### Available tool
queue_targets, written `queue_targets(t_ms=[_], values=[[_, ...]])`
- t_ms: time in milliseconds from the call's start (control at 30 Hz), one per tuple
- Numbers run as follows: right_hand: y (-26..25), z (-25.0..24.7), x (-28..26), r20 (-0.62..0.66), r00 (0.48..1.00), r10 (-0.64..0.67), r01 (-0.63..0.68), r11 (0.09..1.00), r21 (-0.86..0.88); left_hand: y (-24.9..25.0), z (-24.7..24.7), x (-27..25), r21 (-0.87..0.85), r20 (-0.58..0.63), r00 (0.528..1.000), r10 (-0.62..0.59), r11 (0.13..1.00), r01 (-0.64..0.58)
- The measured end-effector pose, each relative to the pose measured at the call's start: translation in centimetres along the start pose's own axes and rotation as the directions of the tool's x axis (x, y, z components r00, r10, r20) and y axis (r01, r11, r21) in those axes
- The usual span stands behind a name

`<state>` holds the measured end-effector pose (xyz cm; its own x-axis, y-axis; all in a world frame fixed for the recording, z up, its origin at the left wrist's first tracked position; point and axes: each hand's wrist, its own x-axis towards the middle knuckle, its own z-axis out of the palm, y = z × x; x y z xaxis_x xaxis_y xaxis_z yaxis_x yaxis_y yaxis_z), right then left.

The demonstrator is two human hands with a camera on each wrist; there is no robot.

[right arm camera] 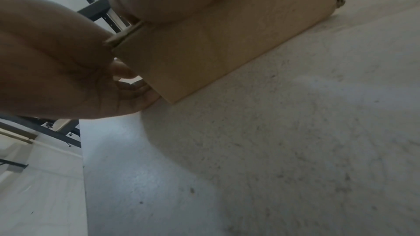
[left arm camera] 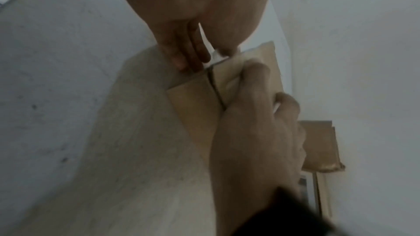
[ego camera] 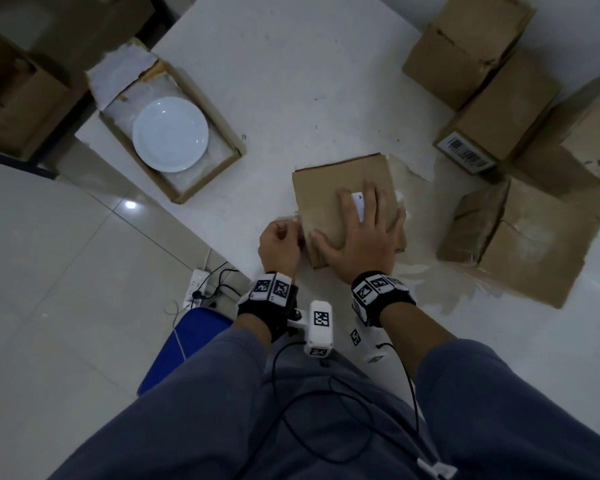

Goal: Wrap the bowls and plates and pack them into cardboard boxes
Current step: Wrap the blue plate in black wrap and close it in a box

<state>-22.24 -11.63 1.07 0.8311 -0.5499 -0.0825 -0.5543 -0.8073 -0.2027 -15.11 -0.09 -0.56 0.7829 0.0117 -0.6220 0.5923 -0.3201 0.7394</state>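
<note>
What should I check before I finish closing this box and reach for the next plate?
1. Right hand flat on the closed box, pressing the top down: ok.
2. Left hand has a grip at the box's left edge: ok; what it pinches, cannot tell.
3. Flaps flush: not ok, the left wrist view shows a gap at the seam.
4. Box sits flat on the table: ok.
5. Contents wrapped: cannot tell, box is shut.
6. Next plate within view, lying in the open box, unwrapped: ok.

Six cardboard boxes (ego camera: 329,188); one plate (ego camera: 170,134).
</note>
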Motion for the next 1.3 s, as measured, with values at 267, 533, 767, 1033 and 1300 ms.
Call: queue_targets(t_ms=[267,533,767,1033,1300], values=[[0.1,0.4,0.1,-0.010,1.000,-0.010,0.010,1.000,0.000,0.5,1.3,-0.8,0.125,-0.146,0.984,0.102,0.989,-0.084],[0.2,0.3,0.0,-0.002,1.000,-0.022,0.022,1.000,-0.014,1.3,0.5,-0.8,0.035,-0.102,0.982,0.156,0.988,-0.153],[0.4,0.4,0.0,0.010,0.999,-0.041,0.041,0.999,-0.018,0.5,2.2,-3.5,0.115,-0.034,0.988,0.152,0.982,-0.147],[0.4,0.8,0.0,0.029,0.999,-0.040,0.041,0.998,-0.046,2.4,2.7,-2.8,0.228,0.055,0.996,0.073,0.970,-0.084],[3.5,-0.9,2.6,0.117,0.952,-0.282,0.282,0.959,0.015,3.3,1.3,-3.8,0.391,0.323,0.944,-0.066,0.918,-0.069]])
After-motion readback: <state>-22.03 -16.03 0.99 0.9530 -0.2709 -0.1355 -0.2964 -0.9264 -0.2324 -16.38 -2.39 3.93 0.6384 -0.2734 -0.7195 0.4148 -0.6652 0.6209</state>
